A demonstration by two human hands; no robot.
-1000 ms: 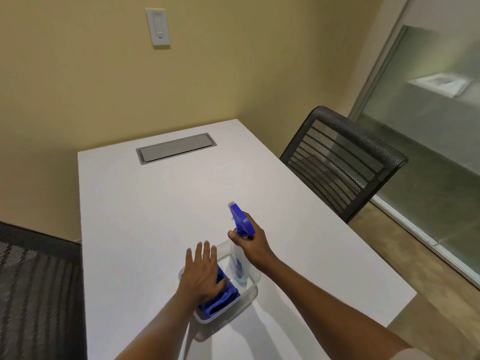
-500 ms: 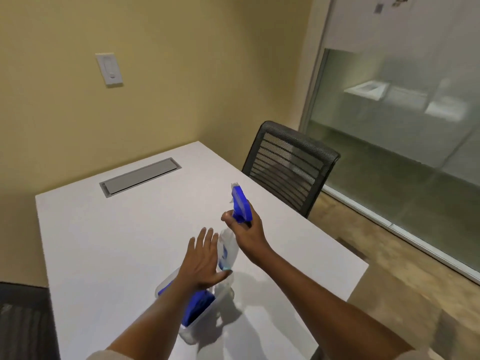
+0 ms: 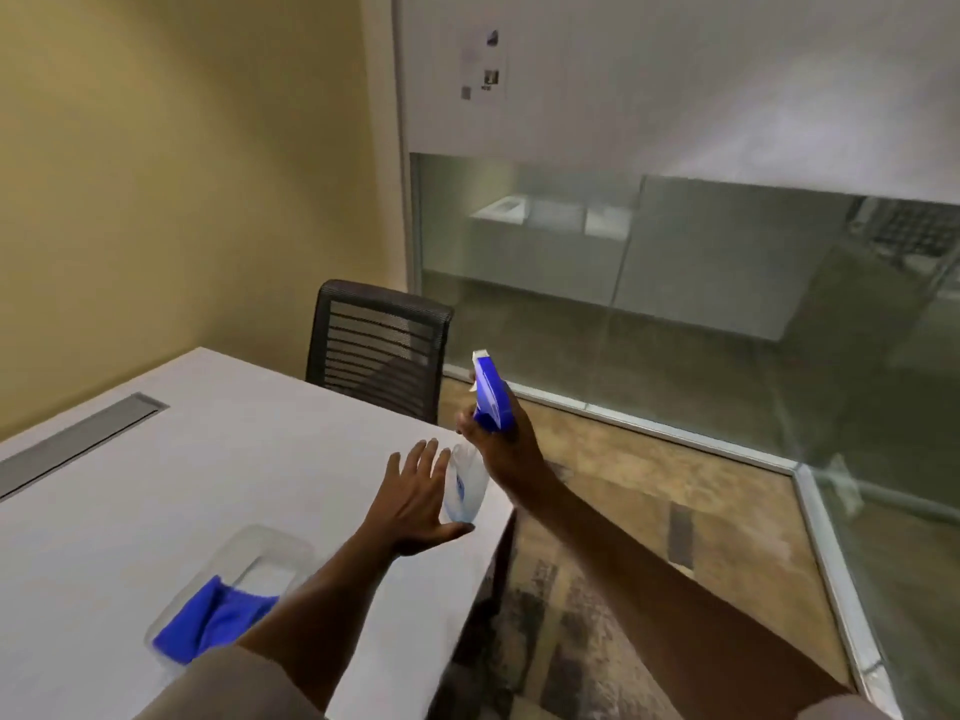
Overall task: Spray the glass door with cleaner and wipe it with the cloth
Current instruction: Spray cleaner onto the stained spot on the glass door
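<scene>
My right hand point(image 3: 506, 452) grips the neck of a clear spray bottle point(image 3: 466, 488) with a blue trigger head point(image 3: 491, 394), held in the air above the table's right corner. My left hand point(image 3: 415, 504) is open with fingers spread, its thumb and fingers resting against the bottle's lower body. A blue cloth point(image 3: 210, 623) lies in a clear plastic tub point(image 3: 270, 548) on the white table point(image 3: 156, 485), behind my left forearm. The glass wall point(image 3: 675, 314) fills the right side; its upper band is frosted.
A black mesh chair point(image 3: 376, 350) stands at the table's far right corner, close to the glass. A grey cable hatch point(image 3: 78, 441) is set in the table. A metal floor rail point(image 3: 649, 423) runs along the glass base, over patterned carpet point(image 3: 649, 537).
The bottle has been lifted out of the tub and carried right, past the table edge. My left hand left the cloth and rose to the bottle. My view turned right toward the glass.
</scene>
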